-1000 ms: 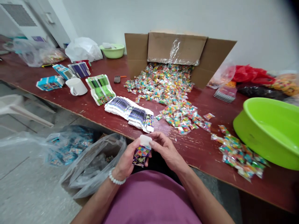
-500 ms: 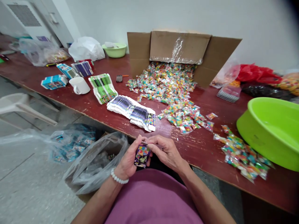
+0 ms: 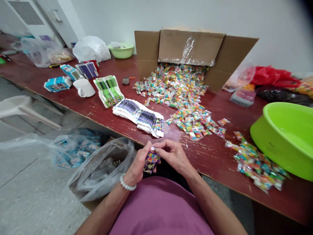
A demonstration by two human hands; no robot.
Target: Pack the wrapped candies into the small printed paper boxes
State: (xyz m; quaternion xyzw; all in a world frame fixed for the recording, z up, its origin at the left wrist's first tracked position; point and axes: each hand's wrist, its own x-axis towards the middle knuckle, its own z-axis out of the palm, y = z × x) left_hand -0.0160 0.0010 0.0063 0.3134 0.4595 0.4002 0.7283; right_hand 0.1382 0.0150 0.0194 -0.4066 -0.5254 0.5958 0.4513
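Observation:
Just off the table's front edge, my left hand is wrapped round a small purple printed candy box. My right hand pinches the white flap at the top of that box between thumb and fingers. Beyond my hands lies a row of flat purple-and-white boxes on the red table. A heap of wrapped candies spills from a cardboard box toward me. To my right is a smaller pile of wrapped candies.
A green basin stands at the right. Leftward are green flat boxes, a white mug, blue boxes and a phone. Below the edge sits an open plastic-lined carton, beside a bag of blue packs and a chair.
My right fingers have shifted on the box's top, where the white flap now shows more. The box has tilted slightly in my left hand. The view has moved a little.

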